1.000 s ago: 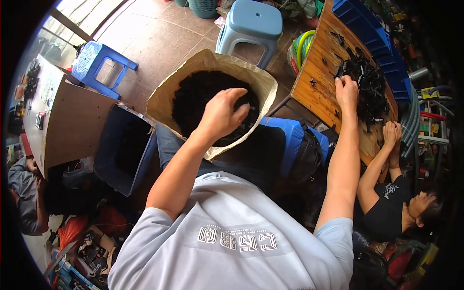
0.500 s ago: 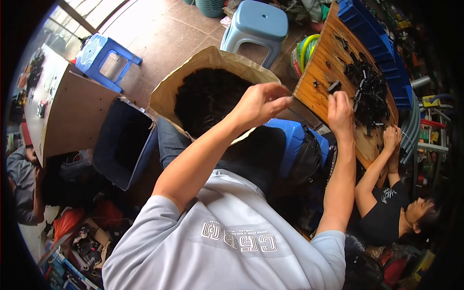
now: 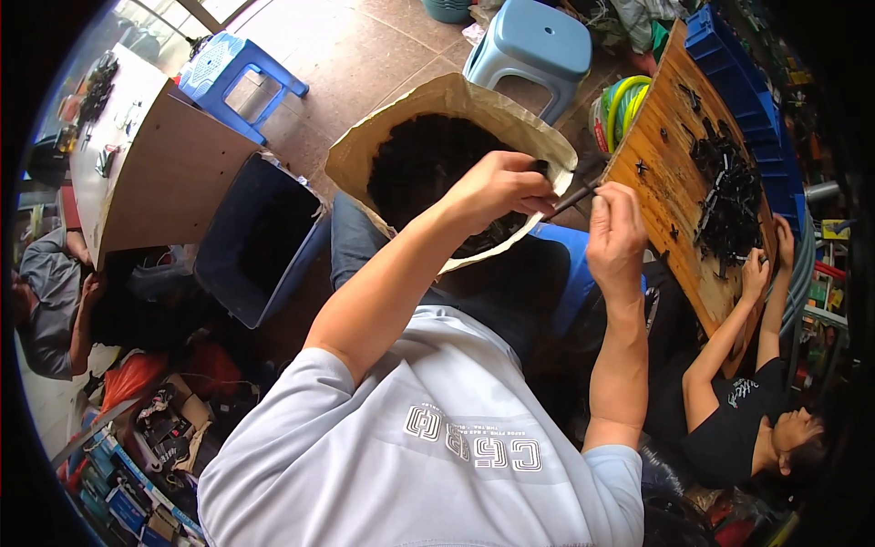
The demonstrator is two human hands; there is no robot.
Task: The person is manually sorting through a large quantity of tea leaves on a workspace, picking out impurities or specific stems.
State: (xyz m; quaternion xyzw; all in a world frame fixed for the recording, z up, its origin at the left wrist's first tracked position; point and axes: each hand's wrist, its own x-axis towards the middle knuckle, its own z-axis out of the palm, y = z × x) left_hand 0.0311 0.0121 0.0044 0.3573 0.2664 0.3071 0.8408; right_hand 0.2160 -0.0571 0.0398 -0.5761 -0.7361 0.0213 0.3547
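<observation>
My left hand (image 3: pixel 506 189) is closed above the right side of a tan sack (image 3: pixel 351 146), which holds many small black parts (image 3: pixel 428 164). A bit of black shows at its fingertips. My right hand (image 3: pixel 617 235) pinches one end of a thin black rod-like part (image 3: pixel 574 198). The rod's other end reaches my left fingers, just past the sack's rim. A dark blurred shape hangs beyond the rod, too smeared to name. To the right, a pile of black parts (image 3: pixel 729 196) lies on a wooden table (image 3: pixel 652 178), with a few loose pieces nearer its edge.
Blue bins (image 3: pixel 729 64) line the table's far edge. A co-worker's hands (image 3: pixel 756 271) are at the pile. Left of the sack stands a dark blue tub (image 3: pixel 214 242) beside a pale table (image 3: pixel 137 191); another person sits there. Two plastic stools (image 3: pixel 538 41) stand ahead on the tiled floor.
My right hand has left the table edge and come toward my left hand, bringing the black rod-like part. The view has shifted. One of the co-worker's hands has moved to the table's far edge.
</observation>
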